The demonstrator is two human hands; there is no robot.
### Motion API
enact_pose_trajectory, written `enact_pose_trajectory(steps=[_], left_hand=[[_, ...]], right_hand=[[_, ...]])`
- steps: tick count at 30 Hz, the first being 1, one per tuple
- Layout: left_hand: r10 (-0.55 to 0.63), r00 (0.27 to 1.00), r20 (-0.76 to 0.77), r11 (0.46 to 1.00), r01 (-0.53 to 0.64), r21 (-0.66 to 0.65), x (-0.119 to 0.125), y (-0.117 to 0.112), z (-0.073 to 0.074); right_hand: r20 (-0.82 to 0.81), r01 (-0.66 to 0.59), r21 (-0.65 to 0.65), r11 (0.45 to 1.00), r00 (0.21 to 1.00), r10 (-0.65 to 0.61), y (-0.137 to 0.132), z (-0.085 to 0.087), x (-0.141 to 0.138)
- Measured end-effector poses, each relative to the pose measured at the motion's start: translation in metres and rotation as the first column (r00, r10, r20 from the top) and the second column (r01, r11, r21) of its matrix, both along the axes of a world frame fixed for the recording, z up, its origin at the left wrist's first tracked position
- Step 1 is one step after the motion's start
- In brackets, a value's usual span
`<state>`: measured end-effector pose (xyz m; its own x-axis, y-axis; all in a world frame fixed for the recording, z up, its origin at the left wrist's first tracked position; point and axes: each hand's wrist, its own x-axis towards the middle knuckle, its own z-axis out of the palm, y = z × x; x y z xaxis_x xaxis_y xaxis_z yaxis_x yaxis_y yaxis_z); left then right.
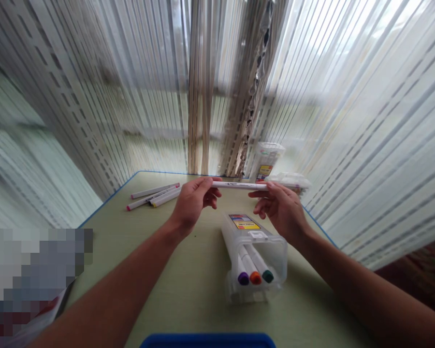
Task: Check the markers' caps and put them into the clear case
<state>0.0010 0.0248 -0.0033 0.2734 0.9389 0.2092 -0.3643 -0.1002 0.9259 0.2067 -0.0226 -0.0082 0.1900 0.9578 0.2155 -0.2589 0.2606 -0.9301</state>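
A white marker (239,185) is mid-view, level above the bench (192,290), its ends pinched by the left hand (190,204) and right hand (284,209), other fingers loosely curled, perhaps leaving the printed barrel readable. Near six o'clock from it, a clear case (243,234) lies with its open end towards the wearer, making three capped markers (255,277) easy to reach; loose markers (155,190) lie at nine o'clock.
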Motion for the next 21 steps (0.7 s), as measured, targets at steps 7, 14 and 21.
enact_pose_trajectory(steps=[7, 14, 21], left_hand=[[0.001, 1.000, -0.004, 1.000, -0.001, -0.010, 0.0002, -0.0006, 0.0009], [0.003, 1.000, -0.005, 1.000, -0.003, -0.006, 0.0003, 0.0001, 0.0001], [0.005, 1.000, -0.010, 1.000, -0.005, -0.004, -0.0002, -0.0007, 0.0010]], right_hand=[[0.020, 0.001, 0.014, 1.000, 1.000, -0.001, 0.0007, -0.0013, 0.0003], [0.022, 0.003, 0.010, 1.000, 1.000, -0.004, 0.0005, -0.0006, 0.0002], [-0.001, 0.002, 0.003, 1.000, 1.000, -0.002, -0.0001, 0.0003, -0.0004]])
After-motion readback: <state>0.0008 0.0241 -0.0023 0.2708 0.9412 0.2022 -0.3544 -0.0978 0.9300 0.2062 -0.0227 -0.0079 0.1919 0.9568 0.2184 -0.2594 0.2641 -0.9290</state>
